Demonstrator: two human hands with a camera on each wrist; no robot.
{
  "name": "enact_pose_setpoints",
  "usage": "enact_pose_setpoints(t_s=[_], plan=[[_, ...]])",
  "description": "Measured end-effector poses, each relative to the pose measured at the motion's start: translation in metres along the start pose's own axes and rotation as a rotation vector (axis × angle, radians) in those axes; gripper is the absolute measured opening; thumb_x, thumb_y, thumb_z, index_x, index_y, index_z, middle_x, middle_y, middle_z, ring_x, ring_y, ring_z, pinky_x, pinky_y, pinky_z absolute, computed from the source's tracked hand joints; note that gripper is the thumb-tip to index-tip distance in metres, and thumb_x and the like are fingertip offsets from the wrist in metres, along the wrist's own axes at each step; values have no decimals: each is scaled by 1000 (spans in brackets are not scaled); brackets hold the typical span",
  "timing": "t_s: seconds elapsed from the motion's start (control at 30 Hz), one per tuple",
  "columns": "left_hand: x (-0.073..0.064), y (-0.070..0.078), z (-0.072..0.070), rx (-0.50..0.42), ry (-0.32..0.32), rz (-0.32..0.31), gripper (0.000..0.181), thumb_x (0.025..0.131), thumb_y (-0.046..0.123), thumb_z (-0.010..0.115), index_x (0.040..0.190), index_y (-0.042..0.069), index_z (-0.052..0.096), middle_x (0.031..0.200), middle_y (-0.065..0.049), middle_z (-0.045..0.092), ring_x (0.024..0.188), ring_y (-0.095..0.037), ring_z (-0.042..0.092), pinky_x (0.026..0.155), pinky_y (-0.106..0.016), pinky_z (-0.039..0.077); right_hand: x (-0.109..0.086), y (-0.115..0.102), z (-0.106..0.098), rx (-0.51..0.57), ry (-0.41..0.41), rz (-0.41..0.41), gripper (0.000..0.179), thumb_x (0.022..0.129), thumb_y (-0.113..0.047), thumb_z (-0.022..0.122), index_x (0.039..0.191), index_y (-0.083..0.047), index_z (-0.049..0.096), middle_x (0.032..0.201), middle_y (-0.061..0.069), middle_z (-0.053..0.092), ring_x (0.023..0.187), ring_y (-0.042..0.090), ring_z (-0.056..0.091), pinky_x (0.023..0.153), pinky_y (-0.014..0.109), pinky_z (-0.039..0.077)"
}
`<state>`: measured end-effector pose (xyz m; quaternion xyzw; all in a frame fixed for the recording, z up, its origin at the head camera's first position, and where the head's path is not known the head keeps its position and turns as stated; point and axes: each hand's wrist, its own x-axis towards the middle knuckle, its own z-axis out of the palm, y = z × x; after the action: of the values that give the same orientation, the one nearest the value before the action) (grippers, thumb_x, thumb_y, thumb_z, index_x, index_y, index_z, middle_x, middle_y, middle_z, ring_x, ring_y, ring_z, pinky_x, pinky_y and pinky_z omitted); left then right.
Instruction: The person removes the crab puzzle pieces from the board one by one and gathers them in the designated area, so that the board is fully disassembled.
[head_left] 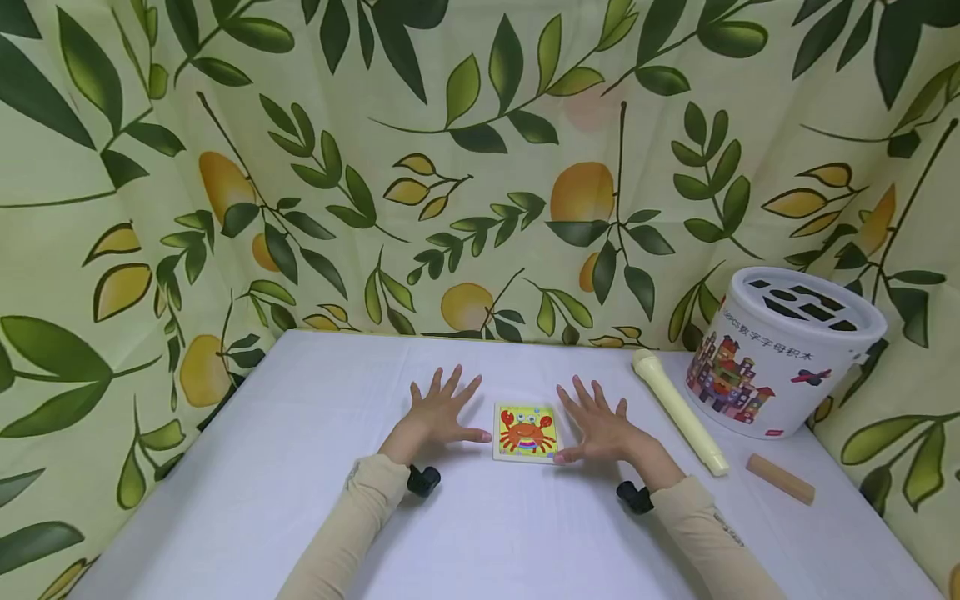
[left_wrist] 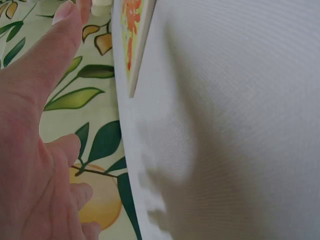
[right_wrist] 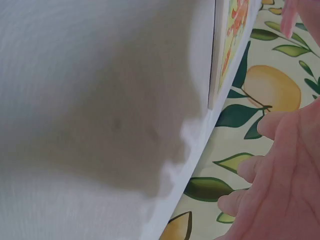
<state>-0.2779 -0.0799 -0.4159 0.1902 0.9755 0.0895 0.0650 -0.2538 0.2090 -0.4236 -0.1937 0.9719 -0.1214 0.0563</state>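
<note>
Between left hand (head_left: 437,416) and right hand (head_left: 602,428), each grip apart, a crab board (head_left: 526,434), eyes toward backdrop (head_left: 480,208), long axis unclear.

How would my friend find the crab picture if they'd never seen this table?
Find the white table, then the left hand and right hand near its middle. Between them lies a small square board. Its red crab on yellow sets it apart from the plain pale stick and wooden block to the right.

A stick (head_left: 680,413) and wooden block (head_left: 781,479) lie near a bucket (head_left: 783,354).
</note>
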Motion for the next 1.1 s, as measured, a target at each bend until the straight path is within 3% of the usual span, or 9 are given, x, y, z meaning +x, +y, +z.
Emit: enact_pose_setpoints(t_s=[0.37,0.7,0.8,0.93,1.0,1.1], plan=[[2,-4,4,9,0,-20,98,69,75,54,148,33,13,156,-8,2,141,-41,-1,101,-72,5,-1,0,1,-14,-20,24,113,65,-67,67,148,-11,14,153,23,1,136,52,1,90,80,5],[4,-2,3,6,2,-5,97,71,74,54,148,34,12,156,-9,0,141,-42,-1,102,-72,5,2,6,-4,-15,-25,38,112,67,-69,63,148,-11,12,153,24,2,136,52,2,89,81,5],[4,-1,5,-18,9,22,93,73,72,53,147,35,12,156,-9,1,141,-42,1,102,-72,4,6,7,-7,5,14,31,104,72,-64,63,149,-13,14,154,21,5,138,48,3,93,78,8],[5,0,8,-109,8,125,82,79,62,57,146,34,18,156,-11,9,141,-39,6,104,-69,7,22,5,-9,29,142,-17,79,84,-49,59,146,-12,26,149,20,26,136,41,22,98,68,24],[5,2,8,-158,-38,181,78,81,55,59,146,34,22,155,-11,10,142,-36,5,105,-67,8,33,2,-9,29,186,-43,64,89,-38,58,142,-10,35,139,20,40,127,38,37,94,60,36],[7,6,9,-169,-153,224,76,83,54,58,146,34,22,156,-11,4,143,-34,-1,107,-65,7,48,-5,-8,25,181,-68,48,90,-24,59,134,-8,46,118,19,52,107,32,50,82,47,47]])
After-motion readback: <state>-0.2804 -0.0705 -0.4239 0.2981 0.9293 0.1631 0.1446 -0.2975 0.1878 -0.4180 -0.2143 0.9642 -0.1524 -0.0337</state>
